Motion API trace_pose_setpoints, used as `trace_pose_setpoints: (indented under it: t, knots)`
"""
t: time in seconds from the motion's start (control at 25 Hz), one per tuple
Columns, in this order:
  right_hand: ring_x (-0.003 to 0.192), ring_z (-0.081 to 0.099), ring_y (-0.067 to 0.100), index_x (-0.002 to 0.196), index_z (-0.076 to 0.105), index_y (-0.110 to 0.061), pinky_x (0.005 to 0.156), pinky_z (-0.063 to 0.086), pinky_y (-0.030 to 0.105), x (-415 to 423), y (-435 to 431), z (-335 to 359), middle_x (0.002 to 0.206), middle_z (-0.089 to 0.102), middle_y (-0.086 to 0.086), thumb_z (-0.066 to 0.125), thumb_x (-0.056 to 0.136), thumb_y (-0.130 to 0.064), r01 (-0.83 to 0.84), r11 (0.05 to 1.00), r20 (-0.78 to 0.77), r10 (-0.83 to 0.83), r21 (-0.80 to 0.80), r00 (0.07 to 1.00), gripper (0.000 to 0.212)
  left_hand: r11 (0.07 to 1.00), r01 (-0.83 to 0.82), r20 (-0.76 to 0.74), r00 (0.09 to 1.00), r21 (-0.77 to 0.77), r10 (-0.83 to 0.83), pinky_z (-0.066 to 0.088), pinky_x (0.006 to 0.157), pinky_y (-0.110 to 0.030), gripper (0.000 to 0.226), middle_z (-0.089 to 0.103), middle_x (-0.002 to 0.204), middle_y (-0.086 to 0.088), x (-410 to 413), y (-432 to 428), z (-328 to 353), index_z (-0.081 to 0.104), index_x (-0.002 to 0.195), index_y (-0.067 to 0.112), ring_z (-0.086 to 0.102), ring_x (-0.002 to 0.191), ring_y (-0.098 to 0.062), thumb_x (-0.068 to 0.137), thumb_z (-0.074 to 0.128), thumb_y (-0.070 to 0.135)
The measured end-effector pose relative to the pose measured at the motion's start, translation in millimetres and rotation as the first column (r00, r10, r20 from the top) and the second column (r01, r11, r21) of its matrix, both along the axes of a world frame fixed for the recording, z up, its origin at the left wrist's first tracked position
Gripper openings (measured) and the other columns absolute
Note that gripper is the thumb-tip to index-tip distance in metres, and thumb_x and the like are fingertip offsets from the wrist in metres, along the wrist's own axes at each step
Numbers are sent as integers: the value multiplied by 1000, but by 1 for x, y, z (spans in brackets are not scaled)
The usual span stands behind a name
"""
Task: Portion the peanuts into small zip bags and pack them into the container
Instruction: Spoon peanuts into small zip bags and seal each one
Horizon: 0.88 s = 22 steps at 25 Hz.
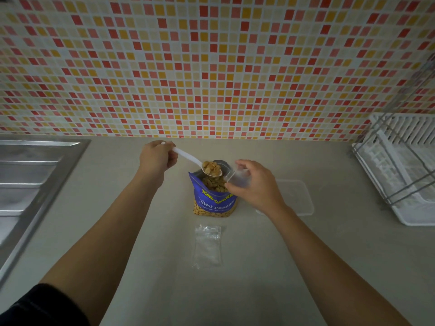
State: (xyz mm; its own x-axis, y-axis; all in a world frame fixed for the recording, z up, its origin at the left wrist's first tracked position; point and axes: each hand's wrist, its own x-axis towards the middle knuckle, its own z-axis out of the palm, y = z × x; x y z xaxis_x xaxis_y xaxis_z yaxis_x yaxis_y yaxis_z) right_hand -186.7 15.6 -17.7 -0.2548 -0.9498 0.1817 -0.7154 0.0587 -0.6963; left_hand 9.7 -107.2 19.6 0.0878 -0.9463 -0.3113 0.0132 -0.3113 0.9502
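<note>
A blue bag of salted peanuts (214, 201) stands open in the middle of the counter. My left hand (157, 158) grips the handle of a white plastic spoon (188, 156), whose bowl is heaped with peanuts (211, 168) just above the bag's mouth. My right hand (255, 184) holds a small clear zip bag (238, 177) open beside the spoon's tip, right of the peanut bag. Behind my right wrist a clear plastic container (297, 196) lies on the counter. Several empty zip bags (208, 246) lie in a flat pile in front of the peanut bag.
A steel sink (28, 180) with a drainboard fills the left side. A white dish rack (400, 165) with a wire frame stands at the right edge. A mosaic-tiled wall (211, 67) closes off the back of the beige counter (235, 290).
</note>
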Motion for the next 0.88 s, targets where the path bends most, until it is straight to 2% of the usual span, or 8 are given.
trace_pose_setpoints:
  t: [0.16,0.28,0.36,0.48,0.6,0.76,0.8,0.88]
  knots:
    - [97,59,11,116,58,-19,81,42,20,11,-8,-1,110,65,-4,80,64,-35,17,999,71,-15,-42,997,59,996,67,-43,997,-60,-70,49,58,-20,14,50,68,-5,-6,1,20,60,85,5,49,61,-13,92,49,9]
    - [94,60,10,113,59,-20,80,44,20,19,-11,0,108,65,-7,81,65,-32,29,995,189,-11,-90,982,55,968,158,145,981,-194,-131,51,63,-25,17,56,67,-5,-16,10,37,64,93,2,54,61,-15,92,49,12]
    - [91,61,9,112,59,-20,78,47,20,23,-12,2,104,64,-8,81,66,-29,49,992,270,-17,-114,963,52,885,290,333,928,-365,-167,53,67,-29,18,60,66,-5,-22,22,51,64,90,4,57,58,-15,92,50,15]
    - [88,62,8,109,59,-23,75,51,19,29,-13,7,103,66,-6,79,69,-26,103,986,417,-40,-130,908,45,658,533,608,782,-532,-142,55,69,-33,20,68,71,-10,-29,43,70,65,89,5,65,61,-15,93,52,20]
    - [86,62,4,108,60,-25,71,51,14,29,-12,8,101,66,-9,78,72,-24,123,980,495,-31,-156,869,41,543,601,664,740,-586,-102,55,68,-42,19,69,72,-11,-27,50,82,65,90,8,67,64,-22,93,52,21]
    - [88,62,1,109,59,-29,68,49,10,20,-9,3,101,64,-12,78,73,-25,184,974,580,-73,-135,811,41,713,235,385,921,-660,52,56,66,-43,18,64,68,-8,-16,31,83,64,89,8,63,60,-20,91,51,20]
    - [90,63,5,107,59,-31,69,49,11,17,-8,0,101,65,-10,78,73,-26,203,970,609,-83,-132,789,40,745,196,367,928,-637,69,56,66,-43,18,63,67,-7,-14,26,75,64,88,8,62,60,-20,90,51,20]
    - [92,64,10,103,59,-36,70,51,15,12,-4,-6,102,66,-7,78,71,-29,230,966,638,-102,-121,763,38,735,323,497,868,-596,21,56,65,-40,18,63,65,-8,-12,25,50,63,87,7,62,58,-23,91,50,18]
